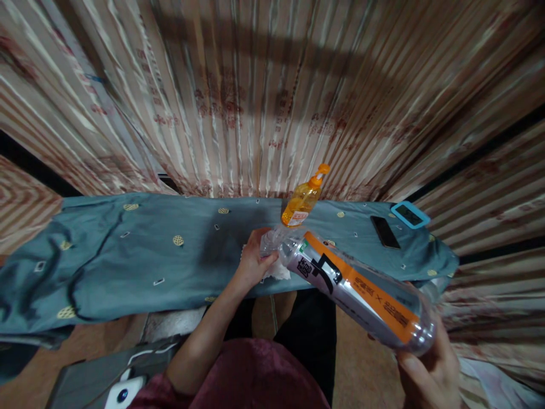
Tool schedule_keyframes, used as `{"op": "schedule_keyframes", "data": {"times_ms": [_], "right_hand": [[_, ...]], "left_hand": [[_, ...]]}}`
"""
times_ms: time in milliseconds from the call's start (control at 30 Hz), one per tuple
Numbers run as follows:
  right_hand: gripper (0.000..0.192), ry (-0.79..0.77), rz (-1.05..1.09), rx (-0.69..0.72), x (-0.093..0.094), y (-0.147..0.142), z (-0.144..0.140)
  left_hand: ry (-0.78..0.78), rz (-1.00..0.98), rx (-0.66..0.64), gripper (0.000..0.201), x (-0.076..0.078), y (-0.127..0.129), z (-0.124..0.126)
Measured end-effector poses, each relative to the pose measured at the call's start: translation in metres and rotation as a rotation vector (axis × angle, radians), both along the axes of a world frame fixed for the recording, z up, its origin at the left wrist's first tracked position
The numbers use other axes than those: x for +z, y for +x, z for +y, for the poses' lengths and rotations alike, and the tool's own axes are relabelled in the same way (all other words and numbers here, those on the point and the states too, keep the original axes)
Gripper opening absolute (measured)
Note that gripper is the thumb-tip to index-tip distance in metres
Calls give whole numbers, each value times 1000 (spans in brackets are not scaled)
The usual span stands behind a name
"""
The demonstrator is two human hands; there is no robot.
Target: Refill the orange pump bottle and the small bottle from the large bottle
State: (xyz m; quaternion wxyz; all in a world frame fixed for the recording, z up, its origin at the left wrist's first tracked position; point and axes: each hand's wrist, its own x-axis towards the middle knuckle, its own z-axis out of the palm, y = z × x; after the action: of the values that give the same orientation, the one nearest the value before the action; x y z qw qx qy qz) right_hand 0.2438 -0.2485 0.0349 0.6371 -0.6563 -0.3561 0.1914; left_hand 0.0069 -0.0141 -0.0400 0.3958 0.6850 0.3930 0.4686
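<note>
A large clear plastic bottle [357, 289] with a silver and orange label is tilted across the front of the cloth-covered surface, its neck toward the left. My left hand [254, 260] is closed around the neck end. Around the base, my right hand [430, 369] grips the bottle from below and to the right. Crumpled white tissue [280, 270] shows beneath the neck, beside my left hand; whether that hand also holds it I cannot tell. Just behind the neck stands an orange pump bottle [301, 200] of yellow-orange liquid.
The narrow surface has a green patterned cloth [140, 244]. A black phone [385, 232] and a blue-framed device [410, 215] lie at its right end. Pleated curtains [255, 113] hang behind. At lower left, a white device [125, 393] with a cable rests on a grey box [85, 375].
</note>
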Motion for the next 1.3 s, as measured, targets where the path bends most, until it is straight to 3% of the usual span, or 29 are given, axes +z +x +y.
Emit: {"op": "schedule_keyframes", "data": {"times_ms": [233,733,1067,1300], "right_hand": [[87,18,-80,70,-20,17,-8],[86,25,-57,79,-13,13,-6],[92,-3,105,-29,19,-22,6],[86,13,22,17,2,0,0]], "left_hand": [[0,-21,-1,49,0,1,0],[-6,-19,-4,48,4,1,-2],[-19,-24,2,54,-1,1,-2],[-32,-9,4,52,3,0,-3]]}}
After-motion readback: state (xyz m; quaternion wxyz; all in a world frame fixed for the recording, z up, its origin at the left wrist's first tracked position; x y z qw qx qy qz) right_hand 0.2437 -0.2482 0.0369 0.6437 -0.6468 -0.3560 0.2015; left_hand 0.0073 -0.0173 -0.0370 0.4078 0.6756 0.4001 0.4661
